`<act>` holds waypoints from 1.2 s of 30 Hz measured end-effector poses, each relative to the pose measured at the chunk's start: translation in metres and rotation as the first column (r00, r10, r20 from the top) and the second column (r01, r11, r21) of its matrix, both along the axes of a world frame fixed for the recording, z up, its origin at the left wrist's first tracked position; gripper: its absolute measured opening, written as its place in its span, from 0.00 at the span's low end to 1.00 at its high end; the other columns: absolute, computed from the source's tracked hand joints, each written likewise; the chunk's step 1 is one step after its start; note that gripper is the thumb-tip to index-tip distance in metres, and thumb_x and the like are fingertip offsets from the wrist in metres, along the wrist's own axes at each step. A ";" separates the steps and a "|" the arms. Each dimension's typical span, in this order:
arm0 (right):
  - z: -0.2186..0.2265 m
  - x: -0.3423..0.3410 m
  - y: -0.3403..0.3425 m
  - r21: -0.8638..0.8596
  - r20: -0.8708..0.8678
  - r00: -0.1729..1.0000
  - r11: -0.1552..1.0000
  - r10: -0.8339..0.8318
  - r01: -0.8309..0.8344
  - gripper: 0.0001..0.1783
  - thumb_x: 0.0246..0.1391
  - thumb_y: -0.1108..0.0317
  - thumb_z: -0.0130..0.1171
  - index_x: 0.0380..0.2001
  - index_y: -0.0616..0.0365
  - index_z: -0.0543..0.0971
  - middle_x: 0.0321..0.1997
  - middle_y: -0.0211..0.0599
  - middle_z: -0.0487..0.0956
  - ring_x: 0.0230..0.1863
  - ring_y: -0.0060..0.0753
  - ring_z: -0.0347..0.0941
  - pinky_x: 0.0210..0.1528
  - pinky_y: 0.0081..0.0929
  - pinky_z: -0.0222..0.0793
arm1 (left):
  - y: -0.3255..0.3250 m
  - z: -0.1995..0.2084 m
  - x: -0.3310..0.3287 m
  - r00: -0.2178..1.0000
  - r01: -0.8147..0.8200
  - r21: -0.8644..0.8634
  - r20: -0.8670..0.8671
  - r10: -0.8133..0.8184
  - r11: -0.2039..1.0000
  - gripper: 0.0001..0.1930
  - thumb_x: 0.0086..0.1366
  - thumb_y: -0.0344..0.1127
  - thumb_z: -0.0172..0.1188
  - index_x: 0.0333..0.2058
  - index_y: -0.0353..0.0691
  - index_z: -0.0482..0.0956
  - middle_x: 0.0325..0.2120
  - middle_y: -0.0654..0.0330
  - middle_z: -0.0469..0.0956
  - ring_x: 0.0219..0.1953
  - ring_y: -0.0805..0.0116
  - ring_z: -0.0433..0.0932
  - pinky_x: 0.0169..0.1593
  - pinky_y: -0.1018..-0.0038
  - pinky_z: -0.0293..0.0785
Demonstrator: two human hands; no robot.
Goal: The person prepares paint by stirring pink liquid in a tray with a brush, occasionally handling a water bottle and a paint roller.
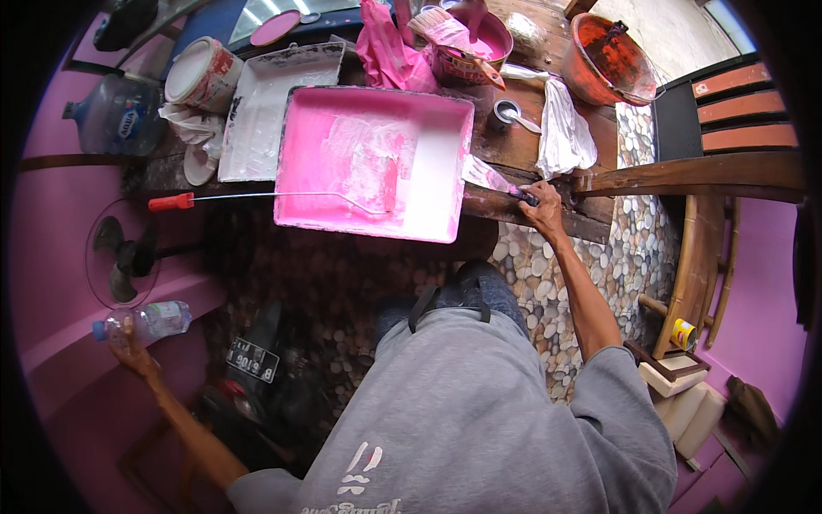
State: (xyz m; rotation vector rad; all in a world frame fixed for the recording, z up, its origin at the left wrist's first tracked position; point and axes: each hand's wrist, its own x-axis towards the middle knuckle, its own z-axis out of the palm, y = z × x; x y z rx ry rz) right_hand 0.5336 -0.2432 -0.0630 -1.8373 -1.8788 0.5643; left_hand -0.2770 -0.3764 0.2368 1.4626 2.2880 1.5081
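My left hand (130, 349), out at the far left, grips a clear plastic bottle (164, 319) near its blue-capped end; the bottle lies sideways. At the table's near edge, my right hand (544, 208) is closed round the dark handle of a paint-smeared scraper (488, 176). Its pale, pink-streaked flat end points left, close to the paint tray (432, 193). Pink paint coats much of this tray, and a roller (390, 184) lies in it, its red handle (171, 202) sticking out past the left side.
Behind the tray stand a pink paint bucket (492, 43) with a brush (445, 30) across it and a pink plastic bag (385, 51). A second tray (278, 107) and white tub (199, 73) sit left. An orange bucket (591, 64) and white cloth (565, 133) are right. A fan (124, 257) stands left.
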 end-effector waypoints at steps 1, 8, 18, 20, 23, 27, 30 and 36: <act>-0.002 0.003 -0.001 0.024 -0.007 1.000 1.000 0.007 -0.006 0.18 0.38 0.63 0.63 0.36 0.55 0.83 0.36 0.37 0.76 0.42 0.41 0.71 0.49 0.38 0.64 | -0.012 -0.007 0.039 0.998 0.024 -0.028 -0.061 -0.025 0.999 0.23 0.63 0.37 0.62 0.51 0.33 0.67 0.47 0.54 0.73 0.46 0.63 0.75 0.53 0.68 0.72; -0.012 0.011 -0.008 0.072 -0.074 0.997 0.997 0.008 -0.002 0.19 0.39 0.62 0.67 0.38 0.54 0.83 0.36 0.36 0.76 0.41 0.41 0.72 0.46 0.39 0.67 | -0.080 -0.085 0.223 0.965 -0.059 -0.047 0.253 0.069 0.997 0.28 0.57 0.36 0.67 0.53 0.33 0.66 0.44 0.56 0.75 0.45 0.65 0.75 0.54 0.67 0.70; 0.122 -0.123 -0.057 0.133 -0.187 0.896 0.914 0.403 -0.383 0.49 0.36 0.46 0.72 0.61 0.55 0.65 0.54 0.49 0.72 0.56 0.49 0.67 0.59 0.44 0.62 | -0.037 -0.105 0.385 0.853 0.312 -0.024 0.447 -0.269 0.950 0.31 0.45 0.29 0.73 0.47 0.33 0.66 0.38 0.57 0.76 0.41 0.68 0.76 0.48 0.71 0.74; 0.149 -0.178 -0.071 0.203 -0.313 0.739 0.803 0.596 -0.561 0.54 0.36 0.44 0.72 0.64 0.54 0.61 0.56 0.51 0.69 0.59 0.52 0.64 0.64 0.46 0.58 | -0.028 -0.096 0.402 0.827 0.365 -0.036 0.471 -0.307 0.930 0.34 0.43 0.30 0.76 0.48 0.33 0.66 0.38 0.57 0.76 0.40 0.69 0.77 0.46 0.72 0.75; 0.166 -0.222 -0.081 0.272 -0.420 0.625 0.748 0.658 -0.606 0.57 0.33 0.52 0.74 0.67 0.53 0.56 0.59 0.48 0.67 0.60 0.50 0.63 0.64 0.46 0.56 | -0.016 -0.080 0.422 0.839 0.438 -0.088 0.397 -0.372 0.895 0.33 0.43 0.32 0.75 0.47 0.33 0.67 0.37 0.57 0.77 0.39 0.69 0.78 0.46 0.71 0.76; 0.166 -0.235 -0.084 0.459 -0.491 0.556 0.742 0.670 -0.489 0.49 0.34 0.57 0.73 0.61 0.55 0.63 0.53 0.49 0.72 0.52 0.51 0.70 0.56 0.42 0.67 | -0.008 -0.050 0.438 0.805 0.529 -0.100 0.375 -0.460 0.843 0.36 0.43 0.32 0.76 0.51 0.33 0.66 0.42 0.54 0.76 0.43 0.67 0.77 0.49 0.70 0.75; 0.175 -0.217 -0.086 0.342 -0.522 0.615 0.806 0.591 -0.484 0.45 0.34 0.60 0.72 0.58 0.57 0.66 0.47 0.48 0.74 0.46 0.50 0.74 0.49 0.38 0.72 | 0.001 -0.043 0.430 0.823 0.567 -0.046 0.050 -0.565 0.822 0.43 0.44 0.37 0.77 0.56 0.33 0.62 0.44 0.51 0.75 0.44 0.65 0.77 0.49 0.69 0.75; 0.167 -0.189 -0.096 0.201 -0.350 0.753 0.829 0.558 -0.521 0.44 0.31 0.61 0.71 0.56 0.58 0.67 0.42 0.44 0.74 0.42 0.46 0.74 0.46 0.37 0.73 | 0.014 -0.010 0.404 0.633 0.758 -0.268 0.082 -0.769 0.595 0.20 0.58 0.29 0.65 0.50 0.37 0.76 0.43 0.52 0.77 0.43 0.61 0.78 0.44 0.72 0.76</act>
